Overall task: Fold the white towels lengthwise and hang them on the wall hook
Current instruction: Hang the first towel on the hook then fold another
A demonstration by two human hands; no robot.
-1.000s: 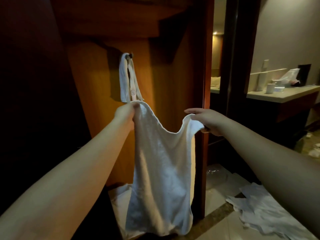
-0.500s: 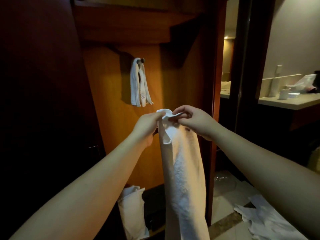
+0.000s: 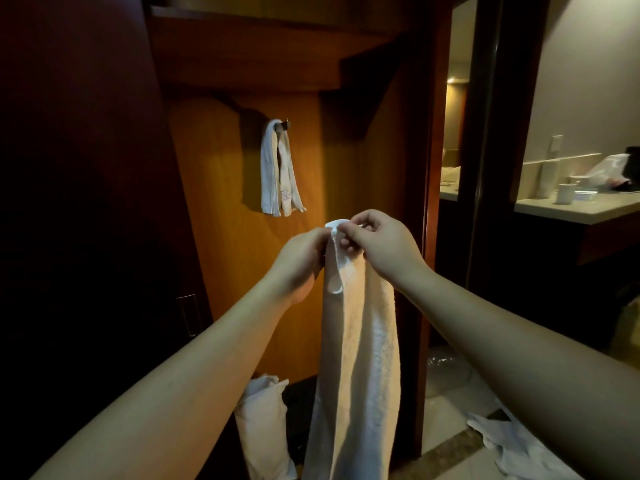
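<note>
A white towel (image 3: 360,358) hangs straight down in front of me, folded lengthwise into a narrow strip. My left hand (image 3: 300,261) and my right hand (image 3: 379,242) both pinch its top edge, close together, below and right of the hook. A dark wall hook (image 3: 285,125) on the orange wooden panel carries a folded white towel (image 3: 268,168) with a pinkish cloth beside it.
More white cloth lies on the floor at the panel's foot (image 3: 265,417) and at the lower right (image 3: 519,445). A dark wooden wall stands to the left. A door frame (image 3: 427,237) rises to the right, with a counter (image 3: 588,211) holding cups beyond it.
My hands came together, bringing the towel's two top corners to each other, so the spread towel now hangs as a narrow strip. The view shifted slightly down and back.
</note>
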